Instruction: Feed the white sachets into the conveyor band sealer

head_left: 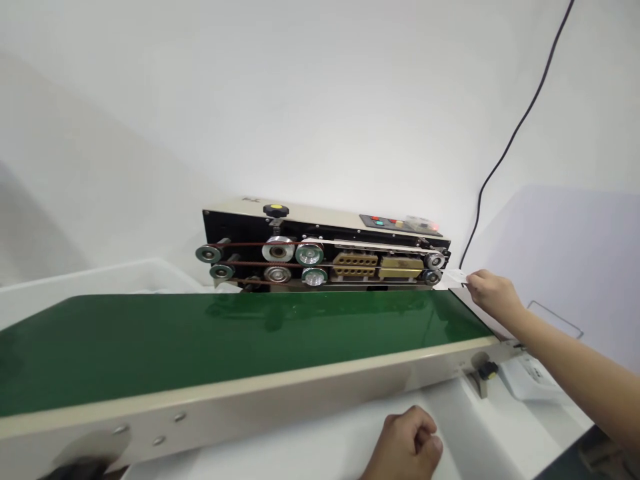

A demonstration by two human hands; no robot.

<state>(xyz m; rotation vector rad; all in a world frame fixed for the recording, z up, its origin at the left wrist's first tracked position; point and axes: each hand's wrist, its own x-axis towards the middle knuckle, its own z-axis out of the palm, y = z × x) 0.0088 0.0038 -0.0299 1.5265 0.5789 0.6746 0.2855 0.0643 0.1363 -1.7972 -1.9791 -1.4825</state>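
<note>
My right hand (493, 293) reaches in from the right, finger and thumb pinched on a small whitish plastic bag (456, 275). The bag's far edge lies at the right end of a band sealer (325, 257), beside the last pair of rollers. A green conveyor belt (240, 340) runs along the front of the sealer. Below the belt's near rail, my left hand (405, 443) is loosely curled closed, with nothing visible in it and apart from the machine.
Against the wall, a control panel (400, 223) with coloured buttons tops the sealer. A black cable (515, 130) hangs at the right. One white bin (125, 275) stands behind the belt at the left; a white container (535, 379) sits under my right forearm.
</note>
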